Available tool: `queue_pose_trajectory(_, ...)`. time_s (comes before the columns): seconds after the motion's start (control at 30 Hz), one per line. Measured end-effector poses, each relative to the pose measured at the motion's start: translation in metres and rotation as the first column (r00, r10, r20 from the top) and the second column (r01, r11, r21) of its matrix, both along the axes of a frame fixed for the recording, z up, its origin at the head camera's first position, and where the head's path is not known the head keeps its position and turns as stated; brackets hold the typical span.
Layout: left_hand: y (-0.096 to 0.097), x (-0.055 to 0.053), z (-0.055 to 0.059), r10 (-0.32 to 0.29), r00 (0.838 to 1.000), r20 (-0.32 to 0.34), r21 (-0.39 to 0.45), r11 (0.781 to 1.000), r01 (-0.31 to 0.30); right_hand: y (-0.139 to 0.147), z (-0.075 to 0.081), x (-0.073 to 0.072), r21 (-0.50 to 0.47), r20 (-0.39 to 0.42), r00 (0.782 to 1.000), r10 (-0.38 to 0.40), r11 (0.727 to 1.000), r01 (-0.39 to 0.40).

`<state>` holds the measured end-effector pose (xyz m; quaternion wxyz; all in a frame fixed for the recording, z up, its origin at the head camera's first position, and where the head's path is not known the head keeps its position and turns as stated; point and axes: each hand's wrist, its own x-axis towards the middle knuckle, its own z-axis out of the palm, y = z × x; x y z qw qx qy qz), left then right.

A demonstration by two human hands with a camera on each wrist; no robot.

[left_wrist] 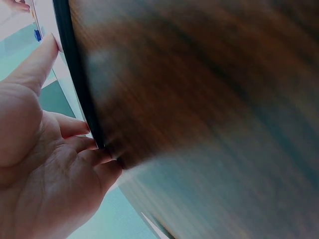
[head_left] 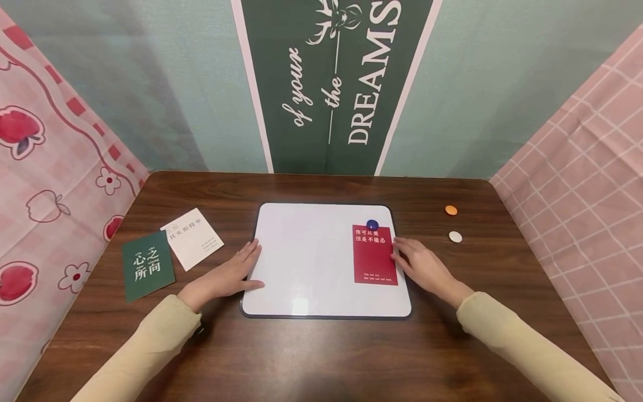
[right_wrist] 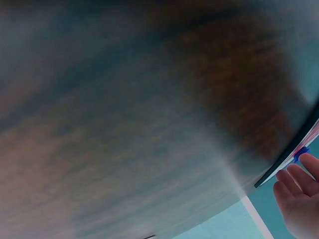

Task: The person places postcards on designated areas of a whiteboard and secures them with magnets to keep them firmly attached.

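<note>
A whiteboard (head_left: 306,257) with a dark rim lies on the table. On its right part is a red card (head_left: 374,259) with white writing, and a round blue magnet (head_left: 372,224) sits at the card's top edge. My left hand (head_left: 228,276) touches the board's left edge, thumb spread from the fingers; the left wrist view shows the fingertips (left_wrist: 112,167) right at the dark rim. At the opposite edge, my right hand (head_left: 424,265) rests its relaxed fingers by the rim, close to the red card. The blue magnet (right_wrist: 300,153) shows beyond those fingers in the right wrist view.
Left of the board lie a green card (head_left: 148,265) and a white card (head_left: 196,240), the green overlapping the white. An orange disc (head_left: 451,210) and a white disc (head_left: 455,237) lie to the right. Printed cloths surround the wooden table (head_left: 321,357) at back and sides.
</note>
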<state>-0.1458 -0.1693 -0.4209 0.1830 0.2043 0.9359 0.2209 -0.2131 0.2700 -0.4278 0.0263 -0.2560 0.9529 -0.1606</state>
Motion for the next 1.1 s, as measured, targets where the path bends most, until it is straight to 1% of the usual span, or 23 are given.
queue_pose_trajectory(0.27, 0.000, 0.000, -0.001, 0.002, 1.000, 0.003, 0.009, 1.000, -0.002, 0.004, -0.004, 0.011, 0.012, 0.091, 0.996, -0.017, 1.000, 0.016)
queue_pose_trajectory(0.4, -0.001, -0.001, 0.000, 0.008, 1.000, 0.014, 0.014, 1.000, -0.008, 0.004, -0.006, 0.015, 0.014, 0.111, 0.994, -0.004, 1.000, 0.002)
queue_pose_trajectory(0.57, -0.002, -0.003, 0.004, 0.024, 0.999, 0.037, 0.023, 0.999, -0.024, 0.005, -0.008, 0.019, 0.018, 0.131, 0.991, 0.013, 1.000, -0.016)
queue_pose_trajectory(0.67, -0.004, -0.005, 0.006, 0.042, 0.999, 0.035, 0.020, 0.999, -0.042, 0.005, -0.009, 0.021, 0.022, 0.140, 0.990, 0.011, 1.000, -0.014)
queue_pose_trajectory(0.9, -0.012, -0.010, 0.013, 0.103, 0.994, -0.038, 0.022, 0.995, -0.102, 0.006, -0.011, 0.024, 0.029, 0.164, 0.987, 0.005, 1.000, -0.009)
queue_pose_trajectory(1.0, -0.018, -0.012, 0.015, 0.143, 0.987, -0.070, 0.035, 0.989, -0.140, 0.007, -0.011, 0.025, 0.026, 0.168, 0.986, 0.002, 1.000, -0.006)
queue_pose_trajectory(1.1, -0.026, -0.014, 0.017, 0.171, 0.979, -0.113, 0.054, 0.985, -0.165, 0.007, -0.012, 0.025, 0.022, 0.167, 0.986, 0.004, 1.000, -0.008)
